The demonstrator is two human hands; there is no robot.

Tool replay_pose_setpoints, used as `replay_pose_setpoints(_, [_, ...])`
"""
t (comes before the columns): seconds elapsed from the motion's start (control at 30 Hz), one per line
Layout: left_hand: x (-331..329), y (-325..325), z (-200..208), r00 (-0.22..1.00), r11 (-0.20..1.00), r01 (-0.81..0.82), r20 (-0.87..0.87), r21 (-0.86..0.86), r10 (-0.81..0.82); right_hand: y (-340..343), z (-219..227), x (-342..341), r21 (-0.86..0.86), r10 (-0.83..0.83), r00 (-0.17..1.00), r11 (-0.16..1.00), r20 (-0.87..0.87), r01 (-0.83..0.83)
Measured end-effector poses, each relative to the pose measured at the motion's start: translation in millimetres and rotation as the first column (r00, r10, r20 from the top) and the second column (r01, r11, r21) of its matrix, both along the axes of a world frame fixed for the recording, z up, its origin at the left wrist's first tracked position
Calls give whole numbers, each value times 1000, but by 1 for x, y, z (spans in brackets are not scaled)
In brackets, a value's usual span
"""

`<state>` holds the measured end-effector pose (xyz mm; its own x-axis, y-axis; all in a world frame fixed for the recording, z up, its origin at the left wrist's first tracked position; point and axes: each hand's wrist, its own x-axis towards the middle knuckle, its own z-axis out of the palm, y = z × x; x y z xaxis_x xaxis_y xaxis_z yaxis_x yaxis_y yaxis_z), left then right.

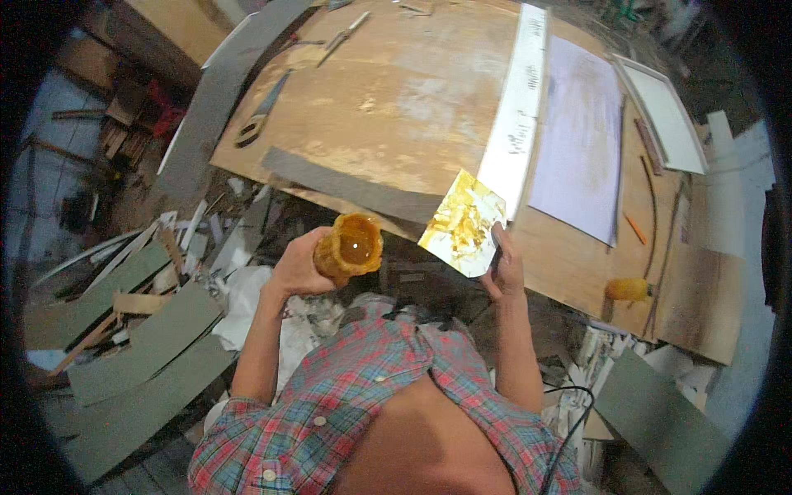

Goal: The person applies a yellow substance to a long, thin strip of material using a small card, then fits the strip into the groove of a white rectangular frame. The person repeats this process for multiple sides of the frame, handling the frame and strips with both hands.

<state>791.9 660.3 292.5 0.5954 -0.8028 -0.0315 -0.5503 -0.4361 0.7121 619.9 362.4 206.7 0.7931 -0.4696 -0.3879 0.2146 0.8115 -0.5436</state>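
From the head, 1 fisheye looks down, shirt (355, 359) near, table (346, 115) beyond

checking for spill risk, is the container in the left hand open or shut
Open: nothing covers the container in the left hand, and its amber interior shows through the round top.
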Motion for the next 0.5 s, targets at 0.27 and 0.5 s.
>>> replay_pose_setpoints(0.27, [102, 75, 34, 983, 905, 121, 79, 407, -166, 98, -24, 100, -172, 307, 937, 927, -167, -335])
replay_pose_setpoints(0.5, [166, 103, 55, 964, 838, 249, -38, 485, -264, 157, -33, 182, -153, 382, 920, 908, -82, -391])
